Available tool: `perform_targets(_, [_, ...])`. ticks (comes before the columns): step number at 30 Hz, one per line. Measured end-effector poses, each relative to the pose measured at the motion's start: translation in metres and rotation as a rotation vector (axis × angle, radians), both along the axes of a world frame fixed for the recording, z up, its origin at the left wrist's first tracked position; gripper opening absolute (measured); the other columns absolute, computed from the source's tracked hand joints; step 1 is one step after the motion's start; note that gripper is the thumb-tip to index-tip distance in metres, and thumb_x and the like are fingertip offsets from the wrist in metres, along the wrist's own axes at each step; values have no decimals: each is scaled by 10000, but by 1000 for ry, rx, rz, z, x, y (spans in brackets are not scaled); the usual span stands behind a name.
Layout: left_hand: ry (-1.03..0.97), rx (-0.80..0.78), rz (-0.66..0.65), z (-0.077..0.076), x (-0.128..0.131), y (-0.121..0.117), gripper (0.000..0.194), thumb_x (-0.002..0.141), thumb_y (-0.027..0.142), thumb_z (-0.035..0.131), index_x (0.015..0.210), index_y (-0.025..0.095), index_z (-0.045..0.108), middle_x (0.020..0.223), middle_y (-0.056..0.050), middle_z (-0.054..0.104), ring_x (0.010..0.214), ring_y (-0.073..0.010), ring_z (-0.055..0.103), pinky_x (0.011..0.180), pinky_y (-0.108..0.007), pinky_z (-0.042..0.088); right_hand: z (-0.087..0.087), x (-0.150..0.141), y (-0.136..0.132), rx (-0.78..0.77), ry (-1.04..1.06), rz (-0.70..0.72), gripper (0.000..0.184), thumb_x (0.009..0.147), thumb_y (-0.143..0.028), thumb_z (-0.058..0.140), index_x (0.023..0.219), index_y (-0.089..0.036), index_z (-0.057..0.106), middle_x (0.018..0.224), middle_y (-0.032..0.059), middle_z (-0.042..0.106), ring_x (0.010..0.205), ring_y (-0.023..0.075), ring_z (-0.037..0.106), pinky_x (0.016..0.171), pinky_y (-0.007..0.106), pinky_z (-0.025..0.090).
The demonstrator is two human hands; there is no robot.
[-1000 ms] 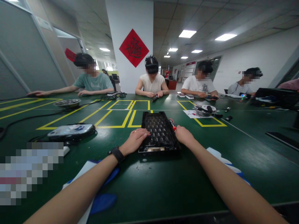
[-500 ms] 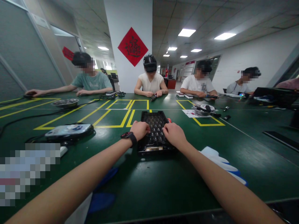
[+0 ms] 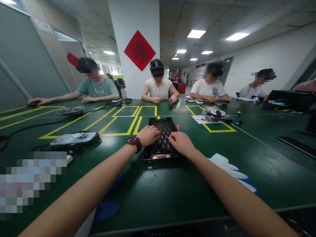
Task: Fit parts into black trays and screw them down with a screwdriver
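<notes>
Left hand (image 3: 149, 135) curled, fingers bent in over the left side of a black case (image 3: 164, 146), and whether anything is pinched under those fingertips, I cannot tell! Right hand (image 3: 182, 142) mirrors it across the case, thumb and fingers drawn together above the right side; its grip is hidden too, so no call on whether it holds something. The black case lies flat on the green table (image 3: 153, 191), squarely between the two hands, rows of small shiny spots down its inside and a pale strip (image 3: 161, 157) along the near end. Just past the right knuckles, a red object (image 3: 178, 127) peeks out at the case's far right. A black watch (image 3: 134, 142) sits on the left wrist. Wider now: a white-and-blue glove (image 3: 230, 169) lies beside the right forearm, a blue piece (image 3: 108, 210) shows by the left one, and off to the left there's a light-blue device (image 3: 76, 139) on the table. Further out, a metal bowl (image 3: 214, 116) rests on a printed sheet (image 3: 197, 119), a second bowl (image 3: 70, 111) stands far left, and across the table a person in a cream top (image 3: 158, 88) has a dark tool (image 3: 171, 104) at one hand.
</notes>
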State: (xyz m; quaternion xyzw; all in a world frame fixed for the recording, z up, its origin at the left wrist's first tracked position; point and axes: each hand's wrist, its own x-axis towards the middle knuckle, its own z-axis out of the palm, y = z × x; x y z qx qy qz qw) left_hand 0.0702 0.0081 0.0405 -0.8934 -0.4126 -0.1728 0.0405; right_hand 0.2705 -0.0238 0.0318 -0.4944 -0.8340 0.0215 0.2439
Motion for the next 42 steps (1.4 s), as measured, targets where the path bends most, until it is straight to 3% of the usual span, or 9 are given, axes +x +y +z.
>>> perform_targets(2, [-260, -99, 39, 0, -1, -10, 216, 820, 329, 447, 811, 180, 603, 826, -44, 609, 808, -176, 528, 750, -297, 387, -2, -1, 2, -105, 194, 154, 161, 813, -288, 503, 909, -169, 556, 836, 44, 628, 768, 136, 573, 727, 271, 422])
perform_targets(4, [-453, -234, 0, -2, 0, -22, 242, 830, 362, 434, 844, 166, 576, 821, -23, 598, 771, -150, 524, 722, -266, 405, -1, -3, 2, -211, 392, 309, 276, 780, -279, 554, 1026, -172, 494, 931, 47, 608, 763, 113, 572, 690, 251, 449])
perform_targets(6, [-542, -323, -72, -5, 2, -35, 252, 833, 382, 439, 836, 160, 558, 793, -8, 578, 766, -138, 513, 724, -250, 408, 1, -6, 0, -264, 517, 412, 319, 767, -295, 573, 1041, -171, 466, 985, 55, 586, 775, 108, 572, 666, 244, 462])
perform_targets(9, [-634, -363, -124, -11, 4, -48, 232, 837, 367, 449, 819, 156, 545, 793, 0, 563, 773, -129, 508, 738, -242, 403, 6, -9, -5, -263, 520, 485, 266, 765, -315, 585, 964, -165, 491, 889, 29, 589, 752, 108, 569, 670, 248, 467])
perform_targets(15, [-671, -374, -151, -16, 6, -52, 225, 851, 352, 436, 833, 156, 545, 797, -1, 569, 775, -127, 517, 754, -248, 402, 6, -11, -10, -163, 466, 472, 171, 767, -311, 594, 817, -153, 555, 788, 17, 595, 721, 114, 571, 689, 255, 470])
perform_targets(25, [-651, -244, -36, -19, 6, -54, 254, 872, 364, 385, 820, 166, 535, 789, -12, 545, 749, -137, 487, 715, -260, 397, 0, -7, 1, -404, 756, 413, 258, 662, -357, 674, 756, -135, 581, 651, 17, 632, 595, 119, 605, 604, 257, 495])
perform_targets(29, [-627, -221, -27, -20, 6, -54, 250, 864, 358, 401, 806, 163, 546, 809, -22, 558, 768, -144, 493, 731, -267, 397, 0, -3, 7, -494, 640, 366, 242, 653, -335, 672, 757, -118, 656, 621, 25, 648, 554, 115, 592, 584, 257, 494])
perform_targets(33, [-622, -216, -25, -19, 6, -55, 303, 877, 370, 366, 785, 159, 563, 793, -23, 563, 757, -142, 498, 726, -263, 394, 4, 1, 6, -556, 443, 432, 165, 710, -256, 610, 805, -139, 676, 721, 23, 676, 652, 116, 612, 669, 260, 489])
perform_targets(42, [-603, -241, -35, -15, 6, -57, 394, 898, 392, 311, 778, 155, 602, 786, -23, 575, 758, -139, 514, 736, -258, 398, 15, 2, -1, -482, 209, 467, 104, 734, -221, 591, 777, -146, 648, 803, 22, 647, 770, 133, 595, 765, 274, 452])
